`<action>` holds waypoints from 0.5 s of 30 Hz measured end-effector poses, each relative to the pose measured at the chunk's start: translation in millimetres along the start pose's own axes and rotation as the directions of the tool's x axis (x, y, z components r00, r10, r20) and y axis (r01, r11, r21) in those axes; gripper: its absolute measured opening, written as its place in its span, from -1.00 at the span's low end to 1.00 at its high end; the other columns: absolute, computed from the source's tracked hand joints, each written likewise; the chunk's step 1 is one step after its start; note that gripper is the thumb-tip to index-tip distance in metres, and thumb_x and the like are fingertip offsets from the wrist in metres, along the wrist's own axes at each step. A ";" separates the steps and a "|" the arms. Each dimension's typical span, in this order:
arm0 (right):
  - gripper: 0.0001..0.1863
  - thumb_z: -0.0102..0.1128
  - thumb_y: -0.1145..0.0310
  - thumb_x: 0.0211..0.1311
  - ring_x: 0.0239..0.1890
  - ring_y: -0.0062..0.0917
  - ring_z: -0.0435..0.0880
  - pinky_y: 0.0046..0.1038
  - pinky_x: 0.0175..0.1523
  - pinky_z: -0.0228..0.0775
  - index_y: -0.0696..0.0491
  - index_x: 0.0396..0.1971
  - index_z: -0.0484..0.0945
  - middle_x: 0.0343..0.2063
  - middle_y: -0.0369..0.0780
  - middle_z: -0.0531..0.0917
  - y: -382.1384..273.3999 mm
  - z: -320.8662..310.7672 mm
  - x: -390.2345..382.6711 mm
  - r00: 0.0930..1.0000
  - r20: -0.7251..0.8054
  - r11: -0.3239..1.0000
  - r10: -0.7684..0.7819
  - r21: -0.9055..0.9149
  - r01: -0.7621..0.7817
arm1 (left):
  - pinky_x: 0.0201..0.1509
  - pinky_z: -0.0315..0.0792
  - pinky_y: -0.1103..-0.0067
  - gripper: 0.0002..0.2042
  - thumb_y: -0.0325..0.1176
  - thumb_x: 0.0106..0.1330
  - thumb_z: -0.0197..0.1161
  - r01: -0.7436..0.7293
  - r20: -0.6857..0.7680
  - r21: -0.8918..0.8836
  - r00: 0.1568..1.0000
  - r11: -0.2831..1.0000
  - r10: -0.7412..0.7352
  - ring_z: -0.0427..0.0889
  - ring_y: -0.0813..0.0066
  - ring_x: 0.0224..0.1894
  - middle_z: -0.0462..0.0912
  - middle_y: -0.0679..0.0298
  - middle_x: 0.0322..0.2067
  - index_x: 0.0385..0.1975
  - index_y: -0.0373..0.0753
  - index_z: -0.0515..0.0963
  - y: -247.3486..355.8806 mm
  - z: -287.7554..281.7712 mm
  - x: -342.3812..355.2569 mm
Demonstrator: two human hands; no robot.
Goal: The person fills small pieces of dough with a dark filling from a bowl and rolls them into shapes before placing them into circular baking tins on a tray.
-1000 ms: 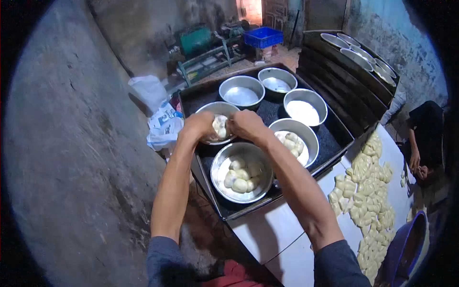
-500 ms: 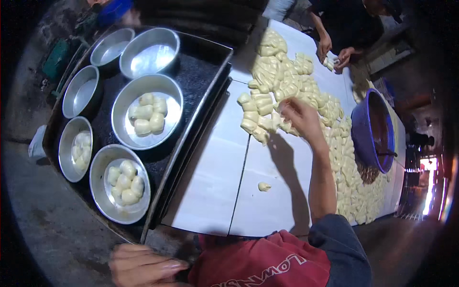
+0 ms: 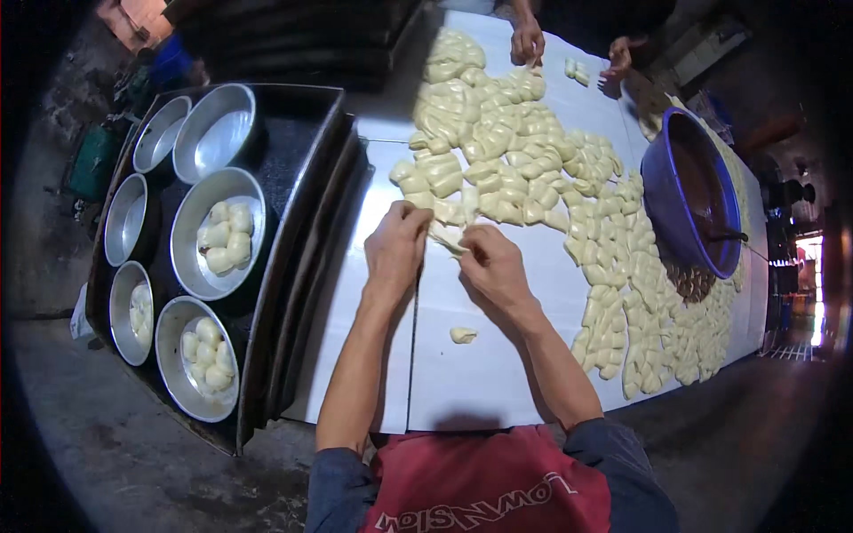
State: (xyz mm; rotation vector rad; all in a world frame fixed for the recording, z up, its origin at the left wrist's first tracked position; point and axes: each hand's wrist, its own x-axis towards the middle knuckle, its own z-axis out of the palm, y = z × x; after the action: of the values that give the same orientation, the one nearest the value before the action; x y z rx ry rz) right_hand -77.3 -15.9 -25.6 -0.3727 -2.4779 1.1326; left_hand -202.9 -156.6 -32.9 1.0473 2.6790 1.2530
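Observation:
Between my two hands a strip of pale dough (image 3: 445,237) is stretched just above the white tabletop. My left hand (image 3: 397,242) pinches one end of it, and my right hand (image 3: 496,265) closes on the other. Right beyond my fingers spreads a wide mass of smooth, pale dough pieces (image 3: 506,182), packed close together. A small lone lump of dough (image 3: 463,335) lies on the table nearer to me, below my right hand. What may be inside the stretched strip is hidden.
Left stands a stack of black trays (image 3: 306,258); its top one bears several round metal pans (image 3: 201,404), some with dough balls. A purple basin (image 3: 657,182) with brown filling and a utensil sits right. Across the table, another person's hands (image 3: 528,43) work at dough.
My left hand has come up from beside the trays to the table. My right hand has drawn back from the dough mass, and both now hold a dough strip. The view has shifted.

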 end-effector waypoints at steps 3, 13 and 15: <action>-0.82 0.10 0.52 0.09 -0.38 -0.60 0.61 -0.47 -0.30 0.51 0.24 -0.30 0.57 -0.41 -0.20 0.63 -18.5 -42.5 -29.2 0.849 0.194 0.690 0.492 0.509 -0.515 | -0.15 0.54 0.36 -0.83 -0.44 0.28 0.27 0.001 -0.013 0.080 1.000 0.997 0.000 0.68 0.17 -0.19 0.63 0.22 -0.14 -0.18 -0.08 0.69 -0.4 -1.9 -1.4; -0.41 0.06 0.47 0.20 -0.08 -0.50 0.60 -0.44 0.01 0.52 0.07 0.29 0.29 -0.10 -0.18 0.58 -3.4 -113.5 -112.0 0.816 0.248 0.183 0.522 0.902 -0.391 | 0.00 0.54 0.36 -0.44 -0.20 0.05 0.53 0.033 0.359 -0.466 0.921 0.884 0.155 0.64 0.17 0.00 0.61 0.06 0.02 0.06 -0.30 0.57 130.9 22.4 -57.8; -0.56 0.07 0.32 0.37 -0.09 -0.53 0.62 -0.53 0.01 0.51 0.10 0.21 0.39 -0.08 -0.20 0.58 -0.4 -119.5 -117.1 0.794 0.285 0.207 0.537 0.868 -0.451 | -0.14 0.57 0.50 -0.56 -0.27 0.14 0.48 0.196 0.487 -0.482 0.870 0.854 0.075 0.72 0.31 -0.20 0.70 0.06 -0.15 0.00 -0.33 0.61 156.9 31.2 -62.3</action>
State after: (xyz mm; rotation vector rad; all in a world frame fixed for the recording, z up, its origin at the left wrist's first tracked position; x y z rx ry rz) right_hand 80.7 17.1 18.4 -0.8568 -1.2101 2.4717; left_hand -56.9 -99.1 36.7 1.0055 1.8305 1.3553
